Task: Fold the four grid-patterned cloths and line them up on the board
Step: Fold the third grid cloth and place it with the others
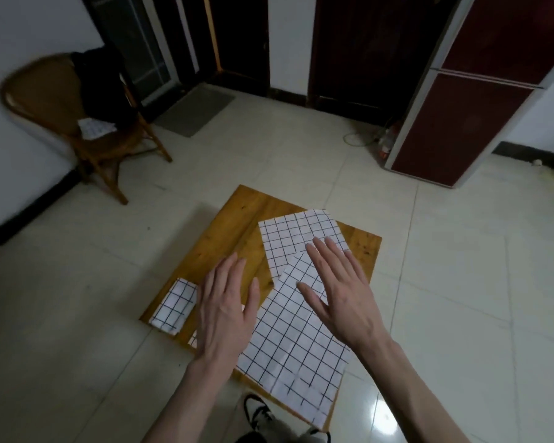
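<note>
A wooden board lies on the tiled floor. A small folded grid cloth sits at its left corner. A large flat grid cloth covers the near right part of the board and overlaps another grid cloth lying further back. My left hand is over the board with straight fingers, just left of the large cloth; a bit of grid cloth shows under its wrist. My right hand is flat, fingers spread, on or just above the large cloth where the two cloths overlap.
A wooden chair with dark clothing and a grid-patterned cloth on its seat stands at the back left. A dark red fridge stands at the back right. A shoe shows below the board's near edge.
</note>
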### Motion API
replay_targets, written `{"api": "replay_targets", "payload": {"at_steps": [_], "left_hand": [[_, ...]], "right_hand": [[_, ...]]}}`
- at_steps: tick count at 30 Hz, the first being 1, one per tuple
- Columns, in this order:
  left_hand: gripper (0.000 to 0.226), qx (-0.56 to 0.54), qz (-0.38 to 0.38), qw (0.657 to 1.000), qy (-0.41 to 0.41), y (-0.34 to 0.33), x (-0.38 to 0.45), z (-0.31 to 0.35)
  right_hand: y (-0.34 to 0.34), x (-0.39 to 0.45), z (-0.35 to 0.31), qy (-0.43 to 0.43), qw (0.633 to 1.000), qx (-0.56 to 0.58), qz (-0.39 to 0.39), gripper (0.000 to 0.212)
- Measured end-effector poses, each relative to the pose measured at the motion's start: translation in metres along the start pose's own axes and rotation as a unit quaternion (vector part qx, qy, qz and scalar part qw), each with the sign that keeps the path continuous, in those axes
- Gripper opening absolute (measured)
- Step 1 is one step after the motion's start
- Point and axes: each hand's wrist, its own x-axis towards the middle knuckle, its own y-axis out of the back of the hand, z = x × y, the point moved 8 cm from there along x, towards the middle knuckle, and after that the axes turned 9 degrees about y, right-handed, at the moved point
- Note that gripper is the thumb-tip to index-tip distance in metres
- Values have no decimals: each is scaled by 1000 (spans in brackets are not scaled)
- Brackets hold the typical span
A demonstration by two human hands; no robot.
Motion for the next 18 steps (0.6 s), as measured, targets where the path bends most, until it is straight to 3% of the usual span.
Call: {"api": "replay_targets", "payload": {"at_steps": [12, 18], "left_hand": [[49, -1, 25, 999, 35, -26, 18, 11], [49, 45, 63, 993, 85, -38, 20, 25]], "right_hand": [[-13, 38, 28, 54, 997, 55, -26, 68], [-36, 57, 52, 125, 988, 72, -52, 68]]}}
